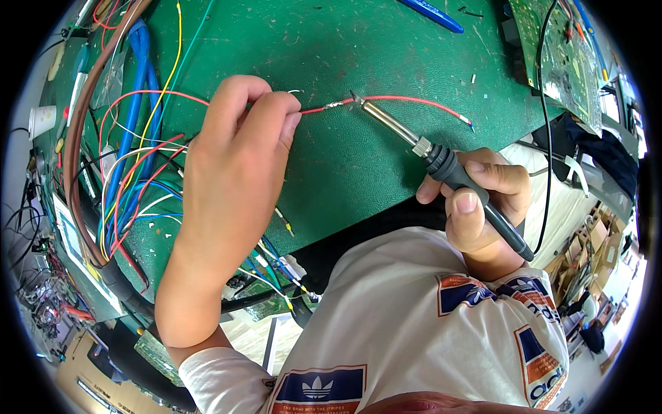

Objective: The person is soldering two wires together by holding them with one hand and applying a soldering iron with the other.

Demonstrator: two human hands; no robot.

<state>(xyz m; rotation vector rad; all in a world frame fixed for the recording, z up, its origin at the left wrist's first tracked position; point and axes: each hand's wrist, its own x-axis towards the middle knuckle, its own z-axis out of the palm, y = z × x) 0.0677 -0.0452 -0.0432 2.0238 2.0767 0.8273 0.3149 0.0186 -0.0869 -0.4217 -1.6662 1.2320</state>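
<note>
My left hand (241,159) pinches a red wire (419,101) over the green mat, and a small white or silver strand shows above the fingertips. To the right of the fingers the wire has a shiny twisted, bare-looking splice (334,104). My right hand (476,196) is closed round the dark handle of a soldering iron (394,123), whose tip is just right of the splice, on or very near the wire; touching is hard to tell. The red wire curves on rightward to a small blue-and-metal end.
A bundle of colored wires and cables (127,193) fills the left side, near a paper cup (43,123). A blue tool (431,14) lies at the top. A circuit board (552,55) sits upper right, with a black cord (548,152) running down. Cardboard boxes (596,255) are beyond the mat.
</note>
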